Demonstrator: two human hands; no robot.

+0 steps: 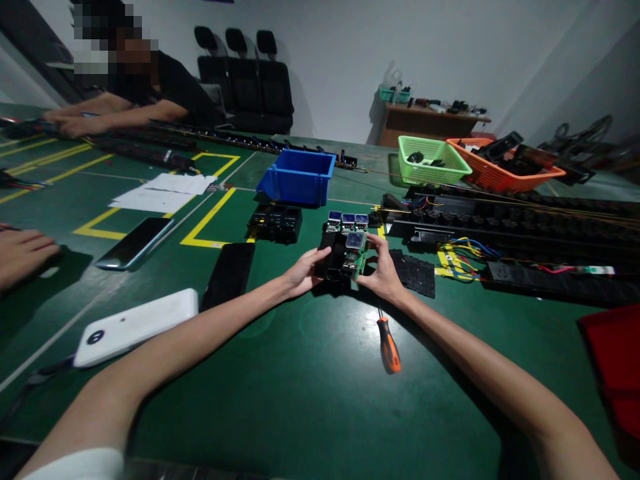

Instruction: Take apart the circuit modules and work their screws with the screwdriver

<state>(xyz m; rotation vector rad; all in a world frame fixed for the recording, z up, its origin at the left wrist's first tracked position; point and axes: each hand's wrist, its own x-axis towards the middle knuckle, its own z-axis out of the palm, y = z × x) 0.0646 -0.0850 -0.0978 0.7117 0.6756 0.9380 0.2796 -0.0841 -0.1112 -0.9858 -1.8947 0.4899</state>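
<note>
My left hand (306,270) grips a black plastic housing (331,257) from its left side. With thumb and fingers, my right hand (381,268) holds a green circuit board (356,257) that carries a small square display, right against the housing. Just behind them stand several similar small display modules (349,220). An orange and black screwdriver (389,347) lies on the table below my right hand, its tip pointing toward the hands. Flat black plates (414,273) lie to the right of my right hand. To the left sits another black module (275,223).
A blue bin (300,179) stands behind the modules. Green (433,167) and orange baskets (533,179) hold black parts at the back right. Black rails with wires (460,220) lie right. Phones (137,243) and papers (160,193) lie left. A co-worker sits across; another person's hand (23,257) rests at left.
</note>
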